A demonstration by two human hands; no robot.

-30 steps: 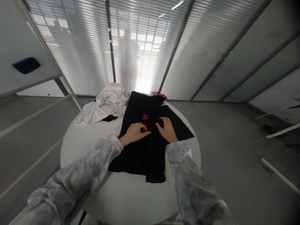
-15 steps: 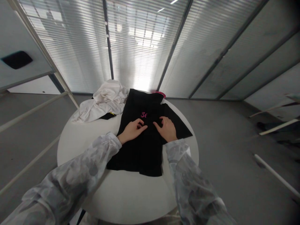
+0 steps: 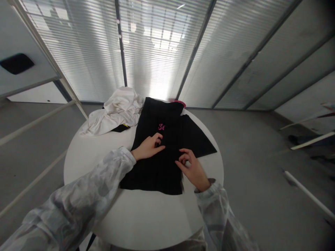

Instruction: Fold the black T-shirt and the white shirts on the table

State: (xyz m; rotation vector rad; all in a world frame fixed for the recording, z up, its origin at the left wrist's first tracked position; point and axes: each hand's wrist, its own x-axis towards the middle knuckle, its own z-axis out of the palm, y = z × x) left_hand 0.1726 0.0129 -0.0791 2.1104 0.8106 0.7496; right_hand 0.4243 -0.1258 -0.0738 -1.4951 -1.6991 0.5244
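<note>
A black garment (image 3: 162, 153) with pink lettering lies partly folded on a round white table (image 3: 146, 216). My left hand (image 3: 148, 147) rests on the middle of it just below the lettering, fingers curled and pressed onto the cloth. My right hand (image 3: 192, 167) hovers at the garment's right fold edge, lifted a little, fingers loosely bent and apart, thumb and forefinger close to the cloth. Whether they pinch the fabric I cannot make out.
A crumpled white garment (image 3: 115, 113) lies at the table's far left with a dark item (image 3: 120, 128) under it. Something pink (image 3: 179, 102) peeks out behind the black garment. Glass walls with blinds (image 3: 157, 45) stand beyond; white rails (image 3: 34, 122) run at left.
My right hand has drawn back toward me along the garment's right edge and lifted off the cloth. My left hand has stayed in place on the garment.
</note>
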